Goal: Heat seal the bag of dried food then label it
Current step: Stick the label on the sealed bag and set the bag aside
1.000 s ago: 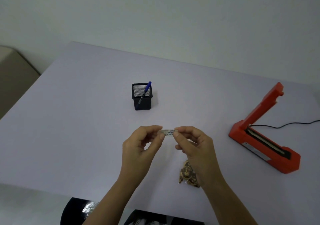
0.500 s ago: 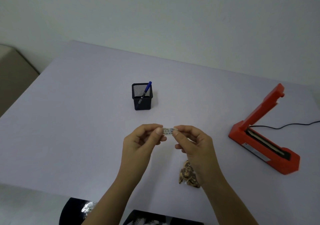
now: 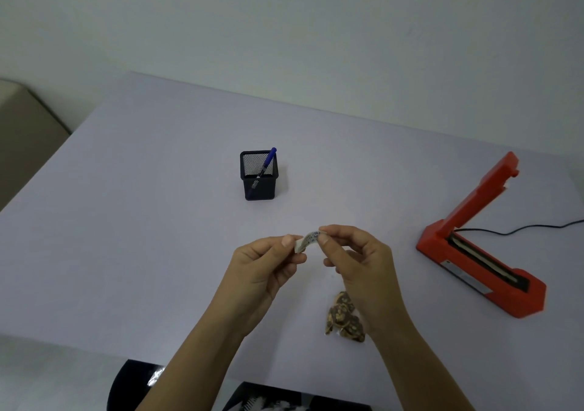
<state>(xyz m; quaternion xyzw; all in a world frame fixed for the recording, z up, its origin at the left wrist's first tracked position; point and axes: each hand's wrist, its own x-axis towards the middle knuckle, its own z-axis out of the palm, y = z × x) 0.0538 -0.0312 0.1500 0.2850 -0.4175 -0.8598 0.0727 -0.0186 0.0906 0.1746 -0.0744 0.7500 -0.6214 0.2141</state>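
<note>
At the very bottom edge, under the table point(image 3: 126, 237) rim, there is a dark object point(image 3: 136, 385) with some shiny spots; what it is I cannot tell. On the table, nearest to the person, lies the bag of dried food point(image 3: 343, 319), clear w/ brown pieces inside, flat on the surface and partly hidden behind the right wrist. Above it both forearms come up from the bottom. The left hand point(image 3: 265, 262) and right hand point(image 3: 355, 252) meet in the middle, raised over the table, and between them is the small label point(image 3: 308, 238), a white strip w/ tiny print that is too small to read. Each hand pinches one end btw. thumb and index finger, a narrow grip, the other fingers curled; the strip is bent in a small arch, its right end higher. The label does not touch the bag. To the right, well apart from the hands, stands the orange-red heat sealer point(image 3: 480, 252) w/ its arm lifted up, and a black cable point(image 3: 521, 228) runs off to the right edge. Farther back, approx. at the table centre, a black mesh pen holder point(image 3: 259, 186) holds one blue pen point(image 3: 268, 163), tilted to the right. Behind all is a pale wall point(image 3: 284, 31).
</note>
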